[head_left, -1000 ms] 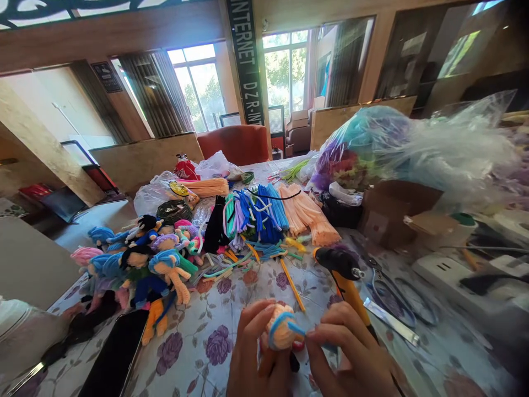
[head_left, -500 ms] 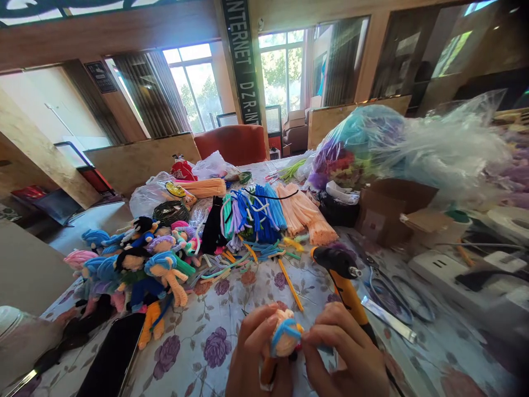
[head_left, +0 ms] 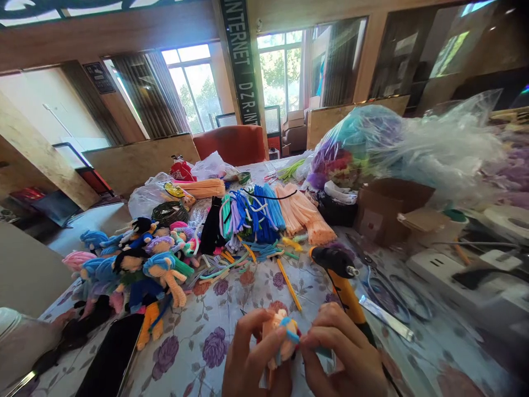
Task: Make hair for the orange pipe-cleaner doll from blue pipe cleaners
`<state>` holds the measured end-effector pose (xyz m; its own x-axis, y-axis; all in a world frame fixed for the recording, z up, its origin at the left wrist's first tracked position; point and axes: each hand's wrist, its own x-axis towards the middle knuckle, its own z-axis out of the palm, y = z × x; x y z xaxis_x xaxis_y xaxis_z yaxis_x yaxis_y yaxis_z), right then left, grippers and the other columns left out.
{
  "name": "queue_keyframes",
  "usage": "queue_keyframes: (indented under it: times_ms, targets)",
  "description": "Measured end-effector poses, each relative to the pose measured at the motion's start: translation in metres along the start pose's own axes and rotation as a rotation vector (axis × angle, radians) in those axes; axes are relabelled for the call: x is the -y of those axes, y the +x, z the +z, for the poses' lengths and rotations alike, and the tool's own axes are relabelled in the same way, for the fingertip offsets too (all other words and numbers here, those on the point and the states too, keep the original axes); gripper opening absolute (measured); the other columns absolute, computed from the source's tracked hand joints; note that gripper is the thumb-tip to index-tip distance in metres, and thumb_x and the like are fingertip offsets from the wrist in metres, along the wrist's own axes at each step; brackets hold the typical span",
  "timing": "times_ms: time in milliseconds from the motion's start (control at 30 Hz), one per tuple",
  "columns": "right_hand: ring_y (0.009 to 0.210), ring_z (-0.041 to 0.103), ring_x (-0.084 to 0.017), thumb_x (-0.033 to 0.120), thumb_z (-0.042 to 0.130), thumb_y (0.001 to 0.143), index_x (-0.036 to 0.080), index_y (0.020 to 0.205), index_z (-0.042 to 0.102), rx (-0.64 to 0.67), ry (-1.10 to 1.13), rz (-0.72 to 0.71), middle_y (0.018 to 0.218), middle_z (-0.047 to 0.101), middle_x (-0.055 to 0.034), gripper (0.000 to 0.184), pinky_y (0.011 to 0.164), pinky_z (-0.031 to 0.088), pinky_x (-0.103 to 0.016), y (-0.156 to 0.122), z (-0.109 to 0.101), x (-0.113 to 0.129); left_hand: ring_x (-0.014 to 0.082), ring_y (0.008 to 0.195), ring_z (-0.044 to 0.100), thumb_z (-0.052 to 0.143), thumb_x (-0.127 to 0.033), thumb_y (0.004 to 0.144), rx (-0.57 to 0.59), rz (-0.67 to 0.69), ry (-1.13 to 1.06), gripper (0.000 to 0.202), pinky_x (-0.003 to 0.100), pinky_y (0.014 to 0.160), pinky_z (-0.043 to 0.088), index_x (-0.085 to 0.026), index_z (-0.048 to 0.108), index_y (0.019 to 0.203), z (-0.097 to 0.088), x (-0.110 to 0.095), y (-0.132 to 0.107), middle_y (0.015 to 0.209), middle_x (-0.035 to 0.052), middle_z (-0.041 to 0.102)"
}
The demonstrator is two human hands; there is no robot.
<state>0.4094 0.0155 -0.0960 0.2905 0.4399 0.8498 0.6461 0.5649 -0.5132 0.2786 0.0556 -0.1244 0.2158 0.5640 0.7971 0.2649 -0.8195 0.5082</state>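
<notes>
My left hand (head_left: pixel 253 353) is closed around a small peach pipe-cleaner doll (head_left: pixel 286 350), its thumb pressed on the front. A light blue pipe cleaner (head_left: pixel 291 334) crosses the doll and runs toward my right hand (head_left: pixel 345 353). The right thumb and index finger are pinched together at the doll's right side, on the end of that blue strip. My fingers hide part of the doll. Just beyond the right hand lies a yellow and black cordless tool (head_left: pixel 347 292), and a yellow pipe cleaner (head_left: pixel 289 285) rests ahead of the doll.
Finished pipe-cleaner dolls (head_left: pixel 132 270) are heaped at the left, beside a black phone-like slab (head_left: pixel 109 355). Bundles of blue pipe cleaners (head_left: pixel 258 215) and peach ones (head_left: pixel 303 212) lie mid-table. Scissors (head_left: pixel 378 281), a cardboard box (head_left: pixel 384 212) and plastic bags (head_left: pixel 446 143) occupy the right.
The doll has turned in my left hand, and the left thumb now lies across its front. My right fingers remain pinched close to its side.
</notes>
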Motion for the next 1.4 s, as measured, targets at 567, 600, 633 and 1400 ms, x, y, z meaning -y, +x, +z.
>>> queue_keyframes:
  times_ms: [567, 600, 633, 1400]
  targets:
    - [0.066, 0.058, -0.013, 0.0, 0.063, 0.074, 0.017, 0.085, 0.064, -0.005, 0.109, -0.028, 0.071, 0.062, -0.0013, 0.02, 0.059, 0.05, -0.026, -0.002, 0.0, -0.001, 0.0173, 0.088, 0.062, 0.072, -0.025, 0.073, 0.062, -0.571, -0.402, 0.023, 0.024, 0.069, 0.051, -0.027, 0.061, 0.094, -0.006, -0.009, 0.011, 0.103, 0.0022, 0.052]
    - [0.067, 0.058, -0.013, 0.0, 0.064, 0.074, 0.017, 0.083, 0.064, -0.012, 0.101, -0.046, 0.071, 0.062, -0.0009, 0.019, 0.061, 0.051, -0.028, -0.001, -0.001, -0.002, 0.0173, 0.088, 0.062, 0.073, -0.025, 0.073, 0.068, -0.616, -0.449, 0.023, 0.023, 0.069, 0.051, -0.026, 0.062, 0.093, -0.006, -0.008, 0.012, 0.102, 0.0024, 0.053]
    - [0.068, 0.058, -0.014, 0.001, 0.064, 0.073, 0.017, 0.081, 0.064, -0.014, 0.078, -0.064, 0.07, 0.062, -0.0006, 0.019, 0.064, 0.051, -0.03, 0.0, -0.001, -0.001, 0.0174, 0.086, 0.062, 0.074, -0.026, 0.072, 0.077, -0.651, -0.501, 0.024, 0.024, 0.07, 0.051, -0.025, 0.062, 0.093, -0.007, -0.008, 0.013, 0.101, 0.0028, 0.054]
    - [0.085, 0.056, -0.017, 0.007, 0.05, 0.077, 0.021, 0.082, 0.066, 0.206, -0.086, -0.13, 0.088, 0.056, -0.0025, 0.021, 0.092, 0.037, -0.044, -0.004, -0.004, -0.002, 0.023, 0.086, 0.069, 0.072, -0.029, 0.076, 0.221, -0.881, -0.907, 0.029, 0.029, 0.074, 0.054, -0.02, 0.064, 0.102, -0.02, -0.002, 0.022, 0.095, 0.0085, 0.074]
